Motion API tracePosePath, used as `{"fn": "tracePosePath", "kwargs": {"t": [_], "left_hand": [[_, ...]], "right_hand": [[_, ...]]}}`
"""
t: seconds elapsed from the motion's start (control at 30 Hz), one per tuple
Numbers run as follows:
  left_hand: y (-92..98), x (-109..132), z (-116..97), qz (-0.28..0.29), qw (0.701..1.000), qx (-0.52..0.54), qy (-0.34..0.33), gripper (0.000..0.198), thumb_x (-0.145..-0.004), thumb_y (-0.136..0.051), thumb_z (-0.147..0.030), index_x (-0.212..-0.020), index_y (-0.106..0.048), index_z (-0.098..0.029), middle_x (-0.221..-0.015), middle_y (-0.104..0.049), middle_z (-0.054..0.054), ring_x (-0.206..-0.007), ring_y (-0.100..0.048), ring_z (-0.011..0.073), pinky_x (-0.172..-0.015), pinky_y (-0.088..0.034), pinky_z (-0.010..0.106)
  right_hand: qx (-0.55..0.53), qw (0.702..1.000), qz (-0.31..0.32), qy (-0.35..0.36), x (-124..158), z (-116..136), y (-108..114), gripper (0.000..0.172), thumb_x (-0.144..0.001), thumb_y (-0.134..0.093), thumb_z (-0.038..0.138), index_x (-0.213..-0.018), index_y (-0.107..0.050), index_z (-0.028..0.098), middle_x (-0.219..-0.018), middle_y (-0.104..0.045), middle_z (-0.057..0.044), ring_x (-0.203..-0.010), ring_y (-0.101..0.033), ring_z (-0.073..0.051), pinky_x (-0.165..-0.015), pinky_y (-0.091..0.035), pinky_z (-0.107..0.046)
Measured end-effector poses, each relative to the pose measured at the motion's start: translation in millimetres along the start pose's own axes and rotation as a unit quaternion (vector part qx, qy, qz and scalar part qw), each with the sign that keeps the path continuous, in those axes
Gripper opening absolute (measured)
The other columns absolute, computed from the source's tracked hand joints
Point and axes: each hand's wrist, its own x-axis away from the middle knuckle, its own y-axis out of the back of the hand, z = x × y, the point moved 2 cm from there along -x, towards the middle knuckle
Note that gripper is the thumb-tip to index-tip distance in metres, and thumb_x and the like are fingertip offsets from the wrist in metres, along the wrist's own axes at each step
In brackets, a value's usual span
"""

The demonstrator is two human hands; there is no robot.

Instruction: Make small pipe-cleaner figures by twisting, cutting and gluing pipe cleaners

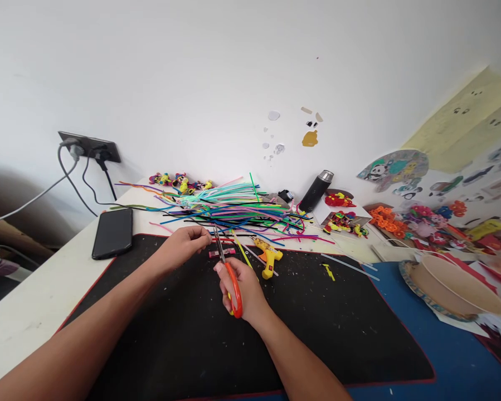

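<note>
My right hand [241, 289] grips orange-handled scissors [230, 275], blades pointing up and away over a black desk mat [183, 334]. My left hand [187, 242] is closed in a pinch just left of the blade tips, holding something thin that I cannot make out. A small pink piece [222, 253] lies on the mat between the hands. Right behind them spreads a heap of coloured pipe cleaners [233, 209].
A yellow glue gun [267, 256] lies right of the scissors. A black phone [113, 232] rests at the left, below a wall socket with cables [89, 147]. A black bottle [316, 190], small pipe-cleaner figures [344, 220] and a round cardboard tray [453, 284] fill the right side.
</note>
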Motion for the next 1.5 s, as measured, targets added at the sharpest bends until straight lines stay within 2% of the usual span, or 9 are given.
{"fn": "tracePosePath", "kwargs": {"t": [0.6,0.77,1.0,1.13,1.33,1.5], "left_hand": [[-0.6,5,-13,0.011,1.0,-0.023,0.015,0.036,-0.072,-0.062,-0.056,-0.061,-0.054,-0.023,-0.058,-0.051,-0.004,-0.056,-0.04,0.0147,-0.057,-0.03,0.029],[-0.1,5,-11,0.013,1.0,-0.022,0.013,0.036,-0.074,-0.064,-0.055,-0.062,-0.055,-0.022,-0.058,-0.052,-0.004,-0.055,-0.042,0.0147,-0.056,-0.033,0.029],[16.5,-1,-4,0.008,0.999,-0.029,-0.021,0.035,-0.075,-0.067,-0.055,-0.068,-0.066,-0.021,-0.062,-0.06,-0.001,-0.063,-0.053,0.0193,-0.061,-0.04,0.029],[24.8,-6,8,0.04,0.995,-0.088,-0.02,0.039,-0.075,-0.067,-0.059,-0.067,-0.068,-0.021,-0.063,-0.062,0.0,-0.064,-0.054,0.0203,-0.061,-0.039,0.03],[23.9,-9,23,0.085,0.988,-0.129,-0.011,0.038,-0.069,-0.068,-0.06,-0.063,-0.069,-0.022,-0.065,-0.068,0.002,-0.065,-0.058,0.0223,-0.063,-0.04,0.03],[14.9,-9,27,0.126,0.981,-0.149,-0.021,0.034,-0.07,-0.066,-0.057,-0.065,-0.073,-0.023,-0.068,-0.071,0.002,-0.068,-0.062,0.0233,-0.066,-0.041,0.03]], "right_hand": [[0.007,1.0,-0.002,-0.018,0,2,-1,0.051,-0.082,-0.075,0.069,-0.09,-0.061,0.021,-0.051,-0.048,0.012,-0.028,-0.039,-0.007,-0.029,-0.027,-0.019],[0.037,0.999,-0.004,-0.006,2,-6,-1,0.044,-0.092,-0.066,0.064,-0.092,-0.062,0.02,-0.049,-0.047,0.011,-0.029,-0.04,-0.006,-0.033,-0.028,-0.019],[0.008,1.0,0.002,0.009,0,0,0,0.049,-0.087,-0.069,0.068,-0.094,-0.061,0.02,-0.049,-0.048,0.012,-0.029,-0.039,-0.007,-0.031,-0.028,-0.019],[0.015,1.0,0.005,0.016,1,1,4,0.057,-0.086,-0.068,0.074,-0.097,-0.061,0.02,-0.051,-0.05,0.011,-0.03,-0.041,-0.008,-0.031,-0.031,-0.019],[0.095,0.994,0.056,0.005,27,-10,17,0.056,-0.095,-0.062,0.075,-0.099,-0.062,0.019,-0.059,-0.057,0.008,-0.037,-0.047,-0.008,-0.039,-0.037,-0.019],[0.141,0.981,0.126,-0.04,54,6,25,0.059,-0.091,-0.066,0.078,-0.1,-0.065,0.019,-0.061,-0.058,0.006,-0.043,-0.05,-0.009,-0.044,-0.039,-0.019]]}}
